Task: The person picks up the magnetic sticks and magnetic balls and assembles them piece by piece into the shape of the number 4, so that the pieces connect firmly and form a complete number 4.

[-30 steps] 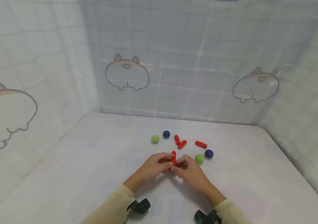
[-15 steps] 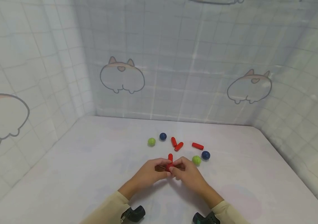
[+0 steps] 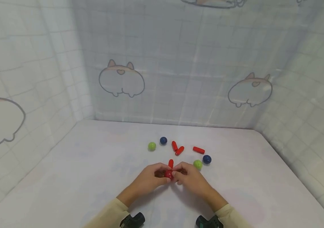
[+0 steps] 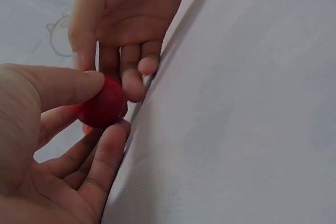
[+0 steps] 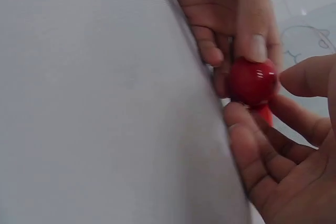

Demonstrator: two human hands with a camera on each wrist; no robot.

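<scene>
A glossy red ball (image 3: pixel 168 174) is held between both hands just above the white table. My left hand (image 3: pixel 149 177) grips it from the left, its thumb pressed on the ball, as the left wrist view shows. From the other side my right hand (image 3: pixel 191 179) pinches at the ball with thumb and curled fingers. A short red rod (image 3: pixel 170 163) shows just beyond the ball in the head view. In the right wrist view a bit of red (image 5: pixel 264 113) shows under the ball; whether rod and ball are joined I cannot tell.
Farther back on the table (image 3: pixel 107 152) lie a green ball (image 3: pixel 151 146), a blue ball (image 3: pixel 163 140) and red rods (image 3: pixel 174 145). Near the right hand are another green ball (image 3: pixel 197 164), a blue ball (image 3: pixel 206 159) and a red rod (image 3: pixel 199 150). Patterned curtains (image 3: pixel 164 63) enclose the table.
The hands have stayed together around the red pieces while the fingers shifted. The red ball now shows more plainly between them. The whole head view has drifted slightly.
</scene>
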